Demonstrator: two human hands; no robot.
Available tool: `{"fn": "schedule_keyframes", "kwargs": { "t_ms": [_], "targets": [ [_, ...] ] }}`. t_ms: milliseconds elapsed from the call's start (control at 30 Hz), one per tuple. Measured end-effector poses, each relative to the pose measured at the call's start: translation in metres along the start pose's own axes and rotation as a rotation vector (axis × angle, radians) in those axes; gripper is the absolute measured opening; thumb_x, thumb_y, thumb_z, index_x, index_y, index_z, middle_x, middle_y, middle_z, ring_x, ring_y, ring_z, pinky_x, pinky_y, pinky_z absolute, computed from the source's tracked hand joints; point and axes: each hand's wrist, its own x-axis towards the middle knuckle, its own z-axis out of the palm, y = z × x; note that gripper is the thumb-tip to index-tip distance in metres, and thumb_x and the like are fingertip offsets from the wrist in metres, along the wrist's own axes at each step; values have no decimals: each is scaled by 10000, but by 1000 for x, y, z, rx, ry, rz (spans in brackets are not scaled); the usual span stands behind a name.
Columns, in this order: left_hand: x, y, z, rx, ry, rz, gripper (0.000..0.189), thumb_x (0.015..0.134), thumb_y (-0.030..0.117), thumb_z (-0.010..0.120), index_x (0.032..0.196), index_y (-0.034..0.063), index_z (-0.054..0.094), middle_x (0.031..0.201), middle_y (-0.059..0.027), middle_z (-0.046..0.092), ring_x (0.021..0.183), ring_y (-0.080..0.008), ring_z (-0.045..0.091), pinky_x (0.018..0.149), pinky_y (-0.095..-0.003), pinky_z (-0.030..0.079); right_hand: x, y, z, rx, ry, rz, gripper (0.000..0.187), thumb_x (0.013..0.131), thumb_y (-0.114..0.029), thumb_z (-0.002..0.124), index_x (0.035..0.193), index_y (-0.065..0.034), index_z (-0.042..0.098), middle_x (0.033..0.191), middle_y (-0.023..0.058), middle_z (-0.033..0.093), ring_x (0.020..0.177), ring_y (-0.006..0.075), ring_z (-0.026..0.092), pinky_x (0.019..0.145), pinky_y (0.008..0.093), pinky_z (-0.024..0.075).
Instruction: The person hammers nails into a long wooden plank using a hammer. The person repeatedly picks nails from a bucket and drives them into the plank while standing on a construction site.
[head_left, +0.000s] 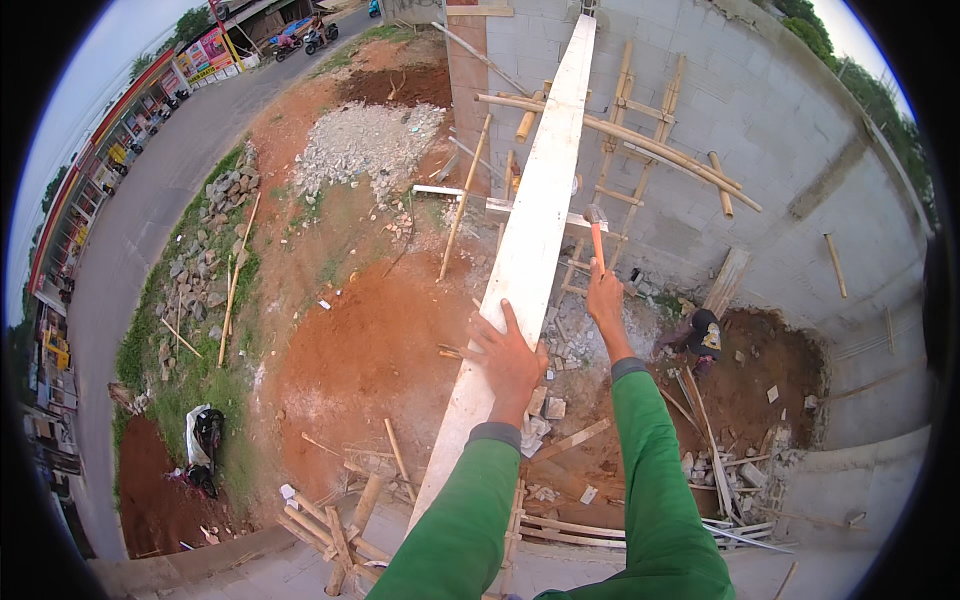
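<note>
A long pale wooden plank (546, 176) runs from below my arms up toward the block wall, high above the ground. My left hand (506, 352) rests on the plank with its fingers spread, the thumb side along the right edge. To the right of the plank, my right hand (604, 298) grips the orange handle of a hammer (596, 225). The hammer's metal head points up and away from me, apart from the plank's top face. A short light board (498, 206) crosses beneath the plank near the hammer head.
A grey block wall (720, 97) stands ahead, with bamboo poles (660, 148) and a bamboo ladder (630, 150) against it. Far below on the right, a person in a dark cap (703, 334) bends over a dirt pit. Bamboo scaffolding (341, 536) lies lower left; a motorcycle (202, 442) stands on the ground.
</note>
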Motion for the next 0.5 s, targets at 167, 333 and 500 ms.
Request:
{"fn": "schedule_keyframes", "kwargs": {
  "t_ms": [167, 333, 500],
  "targets": [
    [-1, 1, 2, 9, -22, 3, 1068, 918, 549, 720, 1755, 148, 192, 1697, -417, 207, 1546, -622, 257, 1163, -839, 213, -23, -11, -40, 216, 131, -91, 679, 1146, -556, 463, 944, 51, 691, 777, 245, 670, 720, 408, 686, 658, 532, 503],
    [-2, 0, 9, 26, -3, 10, 1083, 911, 565, 729, 1755, 150, 192, 1689, -418, 218, 1551, -624, 243, 1162, -834, 221, -1, -39, -62, 693, 298, -647, 575, 1133, -463, 560, 896, 56, 638, 721, 209, 592, 648, 384, 625, 602, 479, 487],
    [-4, 1, 7, 34, -20, 7, 1095, 908, 563, 742, 1756, 152, 185, 1682, -420, 223, 1548, -624, 247, 1169, -836, 214, 18, -5, -16, 115, 51, -346, 698, 1122, -558, 502, 962, 93, 699, 873, 315, 697, 807, 506, 690, 724, 563, 528]
  ]
}}
